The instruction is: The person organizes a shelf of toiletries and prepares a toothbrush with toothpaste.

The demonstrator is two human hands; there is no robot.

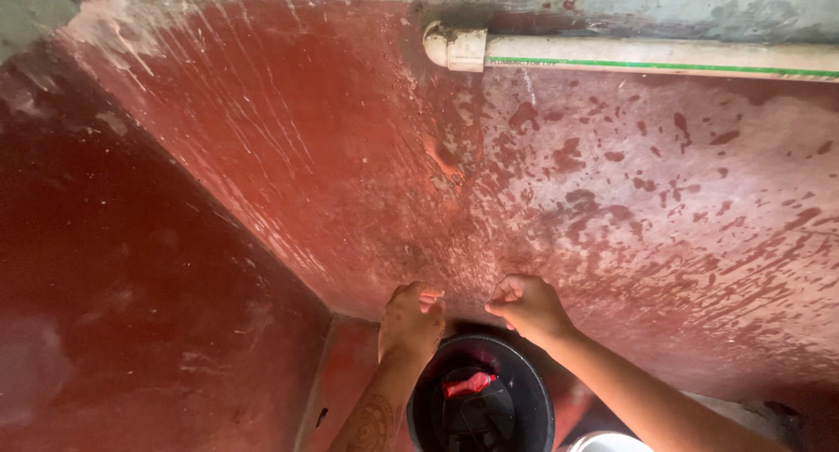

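Observation:
My left hand (409,319) and my right hand (527,305) are raised close together over a black bucket (524,391) in the corner of a red wall (367,155). Both hands have their fingers curled in; whether they pinch anything small is not clear. Inside the bucket lies a black object with a red handle (468,385). The hands are a little apart and hover just above the bucket's far rim. My left forearm carries a dark pattern.
A white pipe (647,57) with a green stripe runs along the top of the wet, splashed wall and ends in an elbow (453,45). A white rounded rim (607,441) shows at the bottom edge right of the bucket. The left wall is darker red.

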